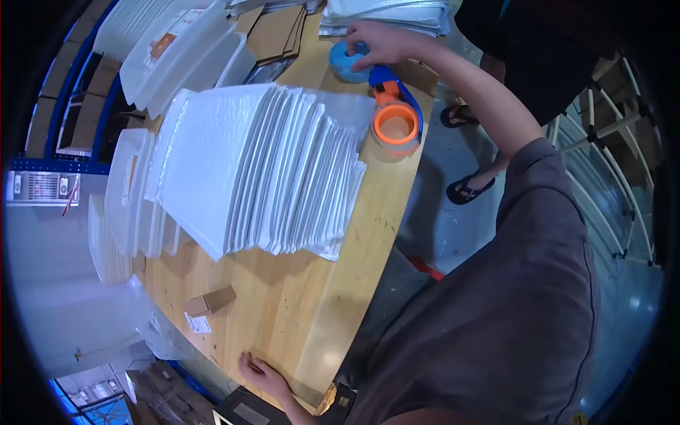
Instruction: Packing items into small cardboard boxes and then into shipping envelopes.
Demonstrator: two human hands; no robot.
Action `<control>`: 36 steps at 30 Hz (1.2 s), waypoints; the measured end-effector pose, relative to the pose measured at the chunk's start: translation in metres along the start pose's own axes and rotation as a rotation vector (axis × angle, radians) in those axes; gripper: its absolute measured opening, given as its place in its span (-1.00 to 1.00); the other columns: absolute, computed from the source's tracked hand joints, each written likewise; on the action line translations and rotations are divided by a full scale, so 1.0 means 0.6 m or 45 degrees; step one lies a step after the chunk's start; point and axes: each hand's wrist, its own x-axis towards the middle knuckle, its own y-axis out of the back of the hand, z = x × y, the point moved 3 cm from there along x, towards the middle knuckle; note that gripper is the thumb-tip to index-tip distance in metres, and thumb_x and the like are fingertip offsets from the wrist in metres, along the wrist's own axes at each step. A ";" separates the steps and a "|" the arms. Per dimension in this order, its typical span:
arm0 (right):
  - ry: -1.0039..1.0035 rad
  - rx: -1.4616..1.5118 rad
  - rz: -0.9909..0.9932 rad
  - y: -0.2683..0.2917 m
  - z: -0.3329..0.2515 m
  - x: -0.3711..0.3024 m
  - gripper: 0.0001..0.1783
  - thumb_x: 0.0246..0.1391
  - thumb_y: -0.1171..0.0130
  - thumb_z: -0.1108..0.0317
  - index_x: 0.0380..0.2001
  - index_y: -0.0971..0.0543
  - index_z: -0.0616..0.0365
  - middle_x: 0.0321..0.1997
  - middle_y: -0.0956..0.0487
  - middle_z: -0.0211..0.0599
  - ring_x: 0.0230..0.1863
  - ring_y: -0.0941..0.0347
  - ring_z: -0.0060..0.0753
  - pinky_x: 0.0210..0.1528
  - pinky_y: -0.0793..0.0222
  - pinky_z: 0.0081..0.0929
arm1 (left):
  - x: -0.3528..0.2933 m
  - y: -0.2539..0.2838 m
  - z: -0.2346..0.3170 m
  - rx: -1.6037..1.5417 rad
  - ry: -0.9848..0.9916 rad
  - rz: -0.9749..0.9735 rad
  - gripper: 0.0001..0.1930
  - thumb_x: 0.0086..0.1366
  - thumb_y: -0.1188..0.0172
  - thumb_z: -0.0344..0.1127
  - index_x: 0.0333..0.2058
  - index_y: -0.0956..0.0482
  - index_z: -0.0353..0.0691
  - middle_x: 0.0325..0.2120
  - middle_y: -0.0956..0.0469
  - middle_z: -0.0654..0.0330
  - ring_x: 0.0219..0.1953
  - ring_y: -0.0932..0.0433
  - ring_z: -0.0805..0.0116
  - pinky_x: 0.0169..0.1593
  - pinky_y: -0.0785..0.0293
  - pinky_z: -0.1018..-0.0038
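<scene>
At the far end of the wooden table, my right hand [379, 44] has its thumb and fingers closed on a roll of blue tape [342, 67]. Close by lies a tape dispenser [388, 92] in orange and blue, with a wide roll of clear tape [395, 126] beside it. My left hand [263, 377] rests on the near end of the table, palm partly up, fingers loosely curled and apart, with nothing in them. A small brown cardboard box [210, 302] lies beyond it, with a white label [198, 324] at its side.
A large leaning stack of white padded mailers [283, 177] fills the table's middle. Translucent plastic bins [131, 191] line its left side. Flat cardboard pieces [275, 34] and more mailers [386, 15] lie at the far end. Another person's sandalled feet [471, 188] stand at the right.
</scene>
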 end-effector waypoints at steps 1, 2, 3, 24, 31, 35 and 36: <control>-0.028 -0.054 -0.035 0.003 -0.001 0.012 -0.65 0.02 -0.39 0.16 -0.14 -0.64 0.06 0.09 -0.49 -0.36 0.04 -0.40 -0.12 0.13 -0.44 -0.28 | -0.019 -0.004 0.023 0.007 -0.001 0.007 -0.70 0.46 0.04 -0.46 0.11 -0.44 -0.36 0.19 -0.42 -0.09 0.20 -0.42 0.01 0.29 -0.33 0.26; -0.058 -0.109 -0.069 0.005 -0.002 0.024 -0.65 -0.01 -0.40 0.18 -0.15 -0.64 0.06 0.10 -0.49 -0.36 0.05 -0.40 -0.12 0.11 -0.44 -0.27 | -0.038 -0.009 0.047 -0.023 0.034 -0.016 -0.69 0.45 0.04 -0.46 0.13 -0.43 -0.36 0.21 -0.39 -0.11 0.22 -0.39 -0.01 0.30 -0.30 0.24; -0.098 -0.166 -0.104 0.009 -0.002 0.028 -0.65 -0.03 -0.40 0.21 -0.16 -0.64 0.06 0.10 -0.48 -0.36 0.06 -0.39 -0.11 0.10 -0.45 -0.26 | -0.055 -0.015 0.070 -0.055 0.061 -0.046 -0.68 0.45 0.04 -0.45 0.14 -0.41 -0.35 0.24 -0.36 -0.12 0.24 -0.36 -0.02 0.32 -0.27 0.22; 0.082 0.140 -0.034 -0.214 -0.083 0.390 -0.67 0.12 -0.28 0.12 -0.24 -0.73 0.17 -0.28 -0.72 -0.13 -0.30 -0.59 0.04 -0.20 -0.51 -0.11 | -0.048 -0.088 0.250 0.007 -0.085 -0.136 -0.56 0.33 -0.03 -0.50 0.19 -0.42 -0.31 0.31 -0.27 -0.13 0.33 -0.24 -0.13 0.39 -0.14 0.11; 0.222 -0.014 -0.091 -0.211 -0.112 0.412 -0.74 0.13 -0.21 0.23 -0.24 -0.73 0.14 -0.27 -0.73 -0.17 -0.30 -0.58 0.03 -0.19 -0.49 -0.10 | -0.050 -0.086 0.240 0.079 -0.091 -0.159 -0.55 0.31 -0.04 -0.49 0.19 -0.42 -0.31 0.31 -0.28 -0.14 0.32 -0.25 -0.15 0.38 -0.14 0.10; 0.245 -0.062 -0.068 -0.185 -0.119 0.398 -0.77 0.12 -0.18 0.29 -0.27 -0.71 0.16 -0.28 -0.72 -0.15 -0.31 -0.57 0.04 -0.19 -0.49 -0.09 | -0.044 -0.086 0.241 0.096 -0.118 -0.163 -0.55 0.31 -0.05 -0.48 0.19 -0.41 -0.30 0.30 -0.28 -0.15 0.31 -0.26 -0.16 0.37 -0.14 0.09; 0.262 -0.050 -0.007 -0.184 -0.114 0.393 -0.78 0.12 -0.17 0.30 -0.29 -0.70 0.17 -0.29 -0.72 -0.15 -0.31 -0.57 0.05 -0.20 -0.48 -0.10 | -0.043 -0.087 0.243 0.097 -0.128 -0.164 -0.55 0.31 -0.05 -0.47 0.19 -0.41 -0.30 0.30 -0.28 -0.15 0.30 -0.26 -0.16 0.37 -0.14 0.09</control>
